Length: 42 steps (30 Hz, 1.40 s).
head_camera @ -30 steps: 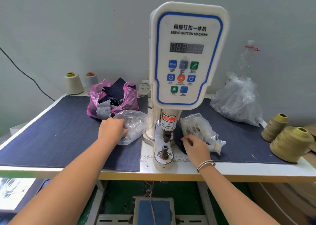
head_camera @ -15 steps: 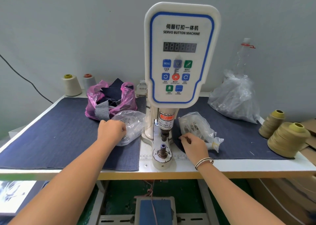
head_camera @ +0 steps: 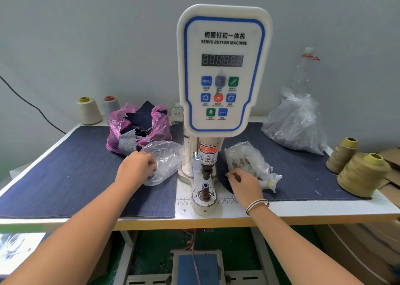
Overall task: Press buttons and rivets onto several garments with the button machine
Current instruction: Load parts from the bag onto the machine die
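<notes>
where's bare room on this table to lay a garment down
Widest free patch: the denim mat left of the left hand, in front of the pink bag. Smaller patch: the right mat between the clear bag and thread cones. Crowded around the machine.

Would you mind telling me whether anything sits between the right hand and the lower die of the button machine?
Nothing visible does. The right hand rests on the dark cloth beside the clear bag of parts, and the strip of white table between it and the lower die is bare. No garment lies on the die yet.
</notes>
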Available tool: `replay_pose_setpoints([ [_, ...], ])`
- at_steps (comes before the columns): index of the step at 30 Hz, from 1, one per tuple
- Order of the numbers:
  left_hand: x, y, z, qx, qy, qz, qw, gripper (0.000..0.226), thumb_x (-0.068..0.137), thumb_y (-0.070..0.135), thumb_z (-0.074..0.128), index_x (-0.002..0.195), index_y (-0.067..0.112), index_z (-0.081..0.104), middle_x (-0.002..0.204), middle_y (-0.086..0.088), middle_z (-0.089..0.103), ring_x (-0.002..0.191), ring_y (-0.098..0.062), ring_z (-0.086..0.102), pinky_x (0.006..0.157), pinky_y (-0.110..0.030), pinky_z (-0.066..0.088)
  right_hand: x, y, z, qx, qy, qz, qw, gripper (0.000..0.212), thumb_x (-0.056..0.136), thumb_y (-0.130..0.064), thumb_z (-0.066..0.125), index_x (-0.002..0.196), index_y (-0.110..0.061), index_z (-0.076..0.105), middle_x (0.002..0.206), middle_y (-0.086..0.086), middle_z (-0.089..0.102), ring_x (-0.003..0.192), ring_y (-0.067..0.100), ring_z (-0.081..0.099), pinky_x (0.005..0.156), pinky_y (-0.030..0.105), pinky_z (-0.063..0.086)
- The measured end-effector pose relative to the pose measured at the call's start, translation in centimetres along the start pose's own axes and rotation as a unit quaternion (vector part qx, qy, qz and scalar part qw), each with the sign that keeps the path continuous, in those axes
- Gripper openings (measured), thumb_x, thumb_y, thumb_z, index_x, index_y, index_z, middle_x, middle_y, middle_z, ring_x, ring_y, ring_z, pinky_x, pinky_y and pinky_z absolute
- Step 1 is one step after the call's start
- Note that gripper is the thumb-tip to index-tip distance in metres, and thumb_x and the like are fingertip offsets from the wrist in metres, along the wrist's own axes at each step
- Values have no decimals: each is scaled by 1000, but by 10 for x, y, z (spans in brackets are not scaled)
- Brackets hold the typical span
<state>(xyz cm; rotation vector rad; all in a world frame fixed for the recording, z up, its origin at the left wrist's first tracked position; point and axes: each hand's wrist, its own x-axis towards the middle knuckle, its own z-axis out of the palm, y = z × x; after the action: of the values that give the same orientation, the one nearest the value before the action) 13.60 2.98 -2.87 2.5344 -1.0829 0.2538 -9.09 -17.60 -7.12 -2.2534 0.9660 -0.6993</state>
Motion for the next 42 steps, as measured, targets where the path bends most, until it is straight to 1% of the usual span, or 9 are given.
replay_pose_setpoints([
  [4,-2,1,-5,-126,53,-40,990,6,86,13,70,81,17,69,82,3,68,79,-15,57,72,-28,40,0,0,0,3,-1,-1,1000,18,95,-31,51,99,-25,68,73,-13,58,66,-3,49,53,14,30],
  [9,-1,24,-11,-245,46,-40,968,9,88,6,66,92,12,71,89,0,69,80,-14,59,77,-24,43,-1,-1,0,11,-3,0,1000,18,95,-30,52,96,-24,68,69,-15,56,65,-1,51,53,14,31],
  [14,-12,46,-15,-290,21,-29,956,12,91,9,63,94,15,73,85,7,68,76,-6,58,68,-10,37,-1,0,0,11,-1,0,1000,16,95,-30,52,95,-25,68,68,-20,53,66,0,51,54,13,31],
  [19,-30,63,-12,-474,-58,-97,873,14,85,3,70,77,14,65,67,1,62,53,-1,53,57,-10,44,-1,-1,0,16,-1,-2,1000,17,95,-30,52,96,-24,68,68,-18,54,65,1,51,53,15,31],
  [22,-35,72,-9,-544,-92,-117,826,15,83,-2,70,91,10,65,69,-2,65,60,-7,58,57,-11,48,-1,-1,-1,15,0,-5,1000,17,95,-29,53,97,-23,68,69,-17,55,65,-1,50,54,14,32],
  [24,-36,72,-8,-565,-113,-110,810,29,83,1,71,106,16,61,70,0,69,65,-8,63,62,-15,51,-1,-1,-1,17,1,-6,1000,17,95,-29,53,97,-24,69,70,-17,54,66,-1,50,55,13,32],
  [26,-36,72,-8,-554,-117,-100,818,30,83,2,72,105,18,59,71,0,70,67,-7,64,65,-18,51,-2,0,-1,18,0,-7,1000,17,95,-28,53,97,-24,69,70,-17,54,66,-2,50,55,12,32],
  [30,-37,76,-9,-513,-87,-84,850,14,80,1,74,79,13,67,66,3,69,62,-4,62,63,-14,51,-1,1,0,16,-4,-7,1000,17,95,-29,52,97,-25,68,70,-18,54,67,-2,50,56,13,32],
  [42,-59,96,-4,-538,-155,-11,828,22,82,10,73,69,27,77,84,8,74,80,-5,68,73,-14,51,-1,0,-1,12,-4,-11,1000,17,95,-29,52,98,-24,68,70,-16,55,64,-2,50,53,14,30],
])
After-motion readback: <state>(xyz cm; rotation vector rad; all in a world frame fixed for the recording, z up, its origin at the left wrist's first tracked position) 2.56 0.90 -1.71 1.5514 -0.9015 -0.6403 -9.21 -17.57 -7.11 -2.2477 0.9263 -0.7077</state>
